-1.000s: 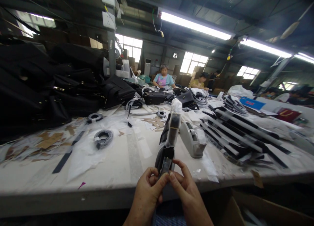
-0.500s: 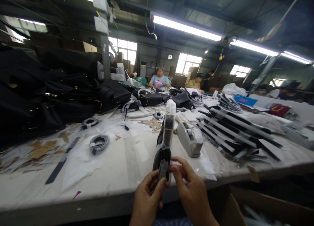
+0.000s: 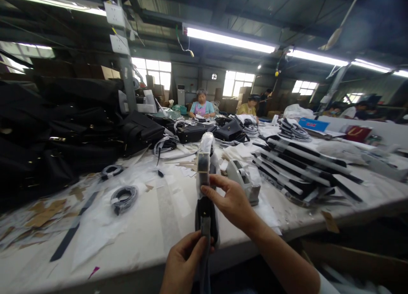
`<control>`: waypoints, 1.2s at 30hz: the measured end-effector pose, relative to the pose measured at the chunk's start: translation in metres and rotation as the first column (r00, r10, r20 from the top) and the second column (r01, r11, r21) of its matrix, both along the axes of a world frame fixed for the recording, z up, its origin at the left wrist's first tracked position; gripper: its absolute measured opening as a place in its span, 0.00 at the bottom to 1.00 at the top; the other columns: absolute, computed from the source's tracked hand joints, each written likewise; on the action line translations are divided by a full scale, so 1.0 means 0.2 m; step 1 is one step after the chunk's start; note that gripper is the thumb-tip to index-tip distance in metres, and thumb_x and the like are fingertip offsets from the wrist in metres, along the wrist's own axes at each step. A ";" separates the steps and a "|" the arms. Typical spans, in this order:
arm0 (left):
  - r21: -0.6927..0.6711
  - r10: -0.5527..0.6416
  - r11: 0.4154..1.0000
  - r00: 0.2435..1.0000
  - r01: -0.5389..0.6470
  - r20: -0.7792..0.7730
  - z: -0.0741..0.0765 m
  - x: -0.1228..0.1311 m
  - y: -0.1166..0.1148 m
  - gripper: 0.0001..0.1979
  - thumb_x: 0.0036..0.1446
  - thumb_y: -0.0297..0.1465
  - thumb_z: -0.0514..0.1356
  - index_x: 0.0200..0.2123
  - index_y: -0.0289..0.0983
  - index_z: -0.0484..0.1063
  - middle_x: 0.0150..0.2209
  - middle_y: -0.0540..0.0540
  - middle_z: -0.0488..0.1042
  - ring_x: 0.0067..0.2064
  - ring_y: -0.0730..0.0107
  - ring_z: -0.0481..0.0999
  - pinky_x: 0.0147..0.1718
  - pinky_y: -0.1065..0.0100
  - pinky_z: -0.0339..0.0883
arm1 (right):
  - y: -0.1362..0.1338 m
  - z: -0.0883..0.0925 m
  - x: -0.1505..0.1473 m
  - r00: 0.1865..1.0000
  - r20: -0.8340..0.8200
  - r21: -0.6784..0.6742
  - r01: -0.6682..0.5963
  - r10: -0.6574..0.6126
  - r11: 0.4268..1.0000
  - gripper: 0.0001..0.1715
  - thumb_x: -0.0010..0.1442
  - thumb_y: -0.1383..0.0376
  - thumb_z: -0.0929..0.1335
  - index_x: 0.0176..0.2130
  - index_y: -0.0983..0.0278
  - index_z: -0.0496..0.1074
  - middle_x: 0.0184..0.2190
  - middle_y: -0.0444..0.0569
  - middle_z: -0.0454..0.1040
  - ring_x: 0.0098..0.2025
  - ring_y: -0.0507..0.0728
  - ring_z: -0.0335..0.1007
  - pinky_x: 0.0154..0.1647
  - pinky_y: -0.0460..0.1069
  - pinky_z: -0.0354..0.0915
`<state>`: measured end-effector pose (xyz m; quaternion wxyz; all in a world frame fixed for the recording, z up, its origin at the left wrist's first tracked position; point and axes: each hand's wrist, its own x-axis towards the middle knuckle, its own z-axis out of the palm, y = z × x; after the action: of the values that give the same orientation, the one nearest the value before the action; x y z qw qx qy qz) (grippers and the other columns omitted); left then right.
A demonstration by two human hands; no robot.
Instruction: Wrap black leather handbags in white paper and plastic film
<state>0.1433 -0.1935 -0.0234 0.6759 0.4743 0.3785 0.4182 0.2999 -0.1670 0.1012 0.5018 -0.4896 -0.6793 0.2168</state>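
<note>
A black bag [image 3: 205, 207] stands edge-on at the front of the table, its narrow side facing me. White film covers the wrapped handle [image 3: 203, 162] at its top. Low on that side, my left hand [image 3: 184, 260] pinches a dark strap [image 3: 205, 270] between thumb and fingers, and the strap hangs down past the table edge. Higher up, my right hand [image 3: 232, 202] has thumb and fingers closed on the lower part of the wrapped handle. The bag's far side is hidden from me.
A tape dispenser [image 3: 244, 179] stands just right of the bag. Farther right lies a stack of black wrapped strips [image 3: 299, 166]. Coiled straps [image 3: 124, 199] and cardboard scraps [image 3: 47, 213] lie left. Black bags [image 3: 57, 128] are heaped behind them. Two people sit across the table.
My right hand has moved up from the bag's lower side to the wrapped handle. My left hand has shifted slightly down and left, with more of the strap showing below it.
</note>
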 end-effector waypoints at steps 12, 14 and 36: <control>0.015 0.059 0.998 0.998 -0.059 -0.038 0.06 0.04 0.03 0.24 0.49 0.50 0.68 0.40 0.37 0.82 0.36 0.42 0.82 0.40 0.56 0.80 0.42 0.65 0.71 | -0.02 0.02 0.00 0.999 -0.019 -0.073 -0.040 0.039 0.997 0.09 0.63 0.64 0.68 0.41 0.61 0.79 0.36 0.45 0.79 0.41 0.57 0.74 0.44 0.50 0.67; 0.025 0.072 0.997 0.996 -0.071 -0.044 0.08 0.05 0.04 0.24 0.49 0.50 0.67 0.39 0.36 0.82 0.35 0.42 0.82 0.39 0.56 0.80 0.40 0.65 0.72 | -0.02 0.02 -0.01 1.000 0.002 -0.067 -0.031 0.031 0.997 0.09 0.63 0.63 0.68 0.41 0.60 0.79 0.35 0.45 0.79 0.40 0.57 0.74 0.43 0.51 0.67; 0.627 0.304 0.769 0.934 -0.124 -0.189 0.02 0.12 0.05 0.20 0.62 0.38 0.57 0.57 0.46 0.72 0.59 0.44 0.71 0.61 0.54 0.68 0.59 0.56 0.64 | 0.22 0.43 0.17 0.874 -0.483 -0.327 -0.235 0.052 0.915 0.36 0.62 0.38 0.60 0.46 0.65 0.71 0.41 0.58 0.79 0.44 0.62 0.77 0.43 0.55 0.74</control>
<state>0.1679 -0.1833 -0.0187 0.3753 0.6726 0.3681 0.5208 0.3338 -0.1224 0.1874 0.5286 -0.4573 -0.5199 0.4911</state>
